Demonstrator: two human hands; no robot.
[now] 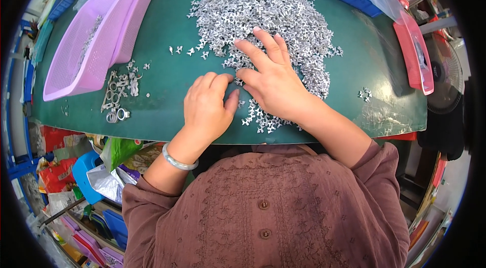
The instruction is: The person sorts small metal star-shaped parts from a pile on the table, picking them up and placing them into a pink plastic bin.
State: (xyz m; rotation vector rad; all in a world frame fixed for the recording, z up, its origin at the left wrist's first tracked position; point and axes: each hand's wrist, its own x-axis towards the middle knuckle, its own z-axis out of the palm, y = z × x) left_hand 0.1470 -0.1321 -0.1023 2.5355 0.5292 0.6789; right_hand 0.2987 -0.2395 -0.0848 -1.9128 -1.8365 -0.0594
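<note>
A smooth green tabletop (162,91) with a curved front edge lies under a broad heap of small silvery metal parts (253,7), pronged and tumbled together. Far to the left of the heap and below tabletop level, the room is crowded with glossy printed packets (56,174), mostly red, their lettering too small and bent to make out. Higher up, left of the heap, stand two nested lilac baskets (91,80) of perforated plastic, the nearer one with metal pieces inside. Between these and the heap, toward its near side, lie smooth metal rings (122,114) and more pronged bits. The left hand (208,101), a pale, marbled bangle (177,162) at its wrist, rests just beside the heap's near left edge with fingers curled; whether it pinches a part cannot be told. The right hand (276,75) is open, fingers spread over the heap's near side, with a scatter of parts (266,121) below its wrist. Beyond the heap's far right side sits a blue plastic tray (349,0); farther right come a few loose parts (365,94), a coral-red basket (412,53) and a round, caged fan (448,73).
</note>
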